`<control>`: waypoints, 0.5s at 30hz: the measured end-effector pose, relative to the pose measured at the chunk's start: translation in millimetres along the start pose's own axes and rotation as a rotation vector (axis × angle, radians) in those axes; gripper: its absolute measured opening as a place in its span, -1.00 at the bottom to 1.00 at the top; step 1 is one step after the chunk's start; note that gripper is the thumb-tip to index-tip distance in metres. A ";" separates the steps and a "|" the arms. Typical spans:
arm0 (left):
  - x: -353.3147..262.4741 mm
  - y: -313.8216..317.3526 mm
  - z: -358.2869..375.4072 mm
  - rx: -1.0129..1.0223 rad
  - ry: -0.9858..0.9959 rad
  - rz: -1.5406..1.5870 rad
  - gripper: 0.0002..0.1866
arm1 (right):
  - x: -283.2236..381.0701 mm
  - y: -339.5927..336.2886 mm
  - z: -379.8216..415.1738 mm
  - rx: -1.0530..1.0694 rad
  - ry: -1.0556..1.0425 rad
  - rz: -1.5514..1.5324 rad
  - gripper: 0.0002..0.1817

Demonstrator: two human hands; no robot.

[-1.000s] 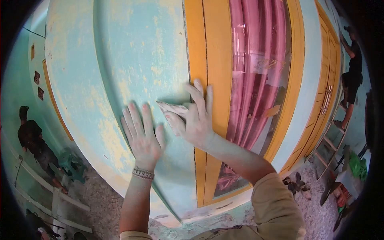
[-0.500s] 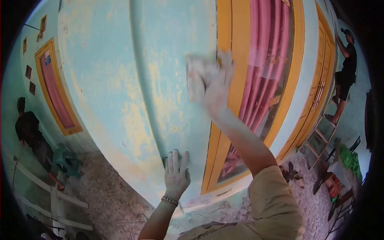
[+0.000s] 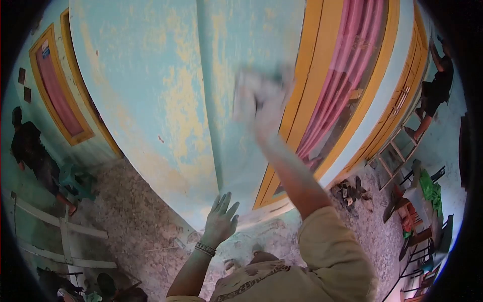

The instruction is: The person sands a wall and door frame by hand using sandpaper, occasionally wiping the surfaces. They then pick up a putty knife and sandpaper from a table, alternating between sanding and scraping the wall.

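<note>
My right hand is raised against the light-blue wall, blurred by motion, and holds a pale sheet or cloth whose exact kind I cannot tell. Yellow patches show through the worn blue paint. Lower down, my left hand, dusty and with a bracelet on the wrist, has its fingers spread near the bottom of the wall's vertical groove. Nothing is in it. Just right of my right hand stands the yellow-orange window frame.
A person stands at the left near a green stool. At the right another person is on a ladder. Shoes lie on the rough floor. Furniture with a green cloth stands at the lower right.
The view has shifted, with the wall and window frame displaced in it. My left hand's fingers have spread more. My right hand is still up at the wall with the pale sheet or cloth.
</note>
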State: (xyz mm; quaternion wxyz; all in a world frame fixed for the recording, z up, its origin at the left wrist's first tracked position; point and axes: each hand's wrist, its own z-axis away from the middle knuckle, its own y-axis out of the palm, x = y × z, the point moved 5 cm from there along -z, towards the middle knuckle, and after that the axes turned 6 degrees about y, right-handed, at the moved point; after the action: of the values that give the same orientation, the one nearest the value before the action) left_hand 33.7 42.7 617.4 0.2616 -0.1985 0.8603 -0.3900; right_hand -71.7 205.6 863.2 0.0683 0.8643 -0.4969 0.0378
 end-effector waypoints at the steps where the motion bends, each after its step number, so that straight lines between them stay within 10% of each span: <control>1: 2.6 2.1 15.1 0.012 0.036 0.025 -0.62 | -2.2 -8.9 48.5 0.096 0.093 0.022 -0.77; 4: 25.9 0.8 48.5 0.014 -0.240 0.217 -0.70 | -1.5 -42.6 144.4 0.213 0.294 -0.037 -0.86; 8: -0.1 -90.9 12.0 -0.466 0.027 -0.273 -0.58 | -10.0 -90.5 231.6 0.394 0.349 0.142 -0.80; 15: 12.2 -185.1 -94.2 -0.536 0.059 -0.791 -0.37 | -100.5 -186.0 360.5 0.636 1.313 -0.067 -0.58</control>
State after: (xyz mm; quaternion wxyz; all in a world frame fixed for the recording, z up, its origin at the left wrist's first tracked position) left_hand -7.4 -24.6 809.8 0.0082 -0.5599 0.7960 -0.2297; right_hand 37.5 327.7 478.8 0.0991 0.6565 -0.2917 0.6885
